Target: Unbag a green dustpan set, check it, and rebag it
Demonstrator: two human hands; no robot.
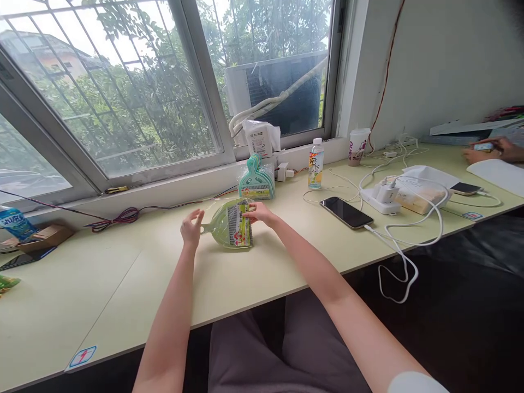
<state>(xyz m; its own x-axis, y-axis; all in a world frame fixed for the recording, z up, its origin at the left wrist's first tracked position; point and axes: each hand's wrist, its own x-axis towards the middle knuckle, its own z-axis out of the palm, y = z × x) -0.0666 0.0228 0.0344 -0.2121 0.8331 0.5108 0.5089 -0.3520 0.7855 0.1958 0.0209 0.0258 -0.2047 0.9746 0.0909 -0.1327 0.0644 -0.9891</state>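
Observation:
A light green dustpan (pixel 220 230) with a small grey-bristled brush (pixel 233 224) and a printed label is at the middle of the table, its handle pointing left. My left hand (pixel 190 228) is at the handle end, fingers curled close around it; the exact contact is partly hidden. On the other side, my right hand (pixel 260 213) grips the upper right edge by the brush, thumb and fingers closed. Just behind stands a stack of teal dustpan sets (pixel 256 183) in clear wrapping, against the window ledge.
Right of the stack are a drink bottle (pixel 315 164), a cup (pixel 358 146), a phone (pixel 346 212), a power strip (pixel 380 200) and loose white cables. A tissue pack (pixel 421 191) lies beyond. Another person's hands (pixel 491 150) hold a device at far right. Bundled wires (pixel 123 216) lie left.

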